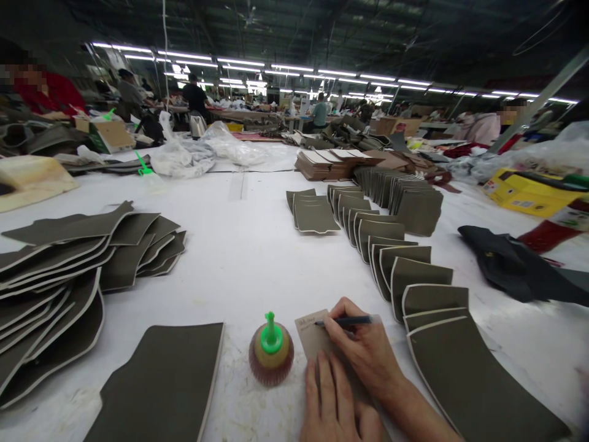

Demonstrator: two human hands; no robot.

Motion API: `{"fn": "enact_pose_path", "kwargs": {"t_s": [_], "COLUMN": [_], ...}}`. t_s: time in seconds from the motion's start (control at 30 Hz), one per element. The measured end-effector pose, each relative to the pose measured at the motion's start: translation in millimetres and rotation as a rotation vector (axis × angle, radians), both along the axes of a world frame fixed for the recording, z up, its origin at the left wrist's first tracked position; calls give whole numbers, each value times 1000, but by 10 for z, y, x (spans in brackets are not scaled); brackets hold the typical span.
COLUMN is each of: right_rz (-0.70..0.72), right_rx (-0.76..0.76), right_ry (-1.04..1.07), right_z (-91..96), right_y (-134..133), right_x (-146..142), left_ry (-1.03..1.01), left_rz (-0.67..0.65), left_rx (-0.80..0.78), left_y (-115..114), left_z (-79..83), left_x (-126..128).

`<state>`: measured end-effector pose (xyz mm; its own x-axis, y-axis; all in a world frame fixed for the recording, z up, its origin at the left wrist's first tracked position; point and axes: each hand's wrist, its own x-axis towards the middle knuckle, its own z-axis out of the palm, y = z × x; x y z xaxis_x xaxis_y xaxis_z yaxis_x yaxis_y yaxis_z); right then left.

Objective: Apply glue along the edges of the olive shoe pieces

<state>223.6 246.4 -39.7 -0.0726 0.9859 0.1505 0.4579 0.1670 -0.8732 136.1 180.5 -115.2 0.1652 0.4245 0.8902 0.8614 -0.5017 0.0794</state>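
Rows of white tube lights (pixel 292 68) are glowing at the far side beneath a dim, dark ceiling (pixel 294 27). The white tabletop (pixel 221 233) is looking bright. Wide-angle distortion is stretching the edges; far details are blurring, and pixelation is masking spots left and right.

White tabletop (pixel 221 245), piled dark panels (pixel 59 279), green-capped bottle (pixel 271 350), handwritten card (pixel 309 334)

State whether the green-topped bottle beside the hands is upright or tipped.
Upright: the bottle stands on the white table, its green nozzle pointing up, beside the card under the left hand.
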Motion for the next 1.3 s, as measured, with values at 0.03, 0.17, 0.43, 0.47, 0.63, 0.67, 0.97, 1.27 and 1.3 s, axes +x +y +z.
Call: {"fn": "enact_pose_path", "kwargs": {"t_s": [0.03, 0.17, 0.43, 0.47, 0.63, 0.67, 0.97, 1.27, 1.3], "right_rz": [-2, -23, -27, -34, -45, -41, -35, -40, -42], "right_rx": [2, 12, 2, 2, -1, -2, 8, 21, 18], "right_ry": [1, 0, -16, -16, 2, 5, 2, 0, 2], "right_z": [3, 9, 3, 6, 17, 18, 13, -2, -5], "right_y": [-2, -9, -2, 0, 12, 12, 12, 8, 5], "right_x": [0, 6, 10, 8, -1, -2, 12, 14, 17], "left_ry": [-11, -34, 24, 1, 16, 43, 18, 77, 67], "left_rz": [12, 40, 17, 26, 22, 13, 13, 19, 17], "left_rx": [-15, -68, -70, -68, -61, -62, -46, -47, -46], "left_y": [-6, -43, -39, -37, -33, -33, -25, -27, -24], "left_z": [1, -13, -11, -9, 2, 7, 19, 44, 52], "left_x": [12, 31, -4, 6, -5, -19, -22, -41, -36]}}
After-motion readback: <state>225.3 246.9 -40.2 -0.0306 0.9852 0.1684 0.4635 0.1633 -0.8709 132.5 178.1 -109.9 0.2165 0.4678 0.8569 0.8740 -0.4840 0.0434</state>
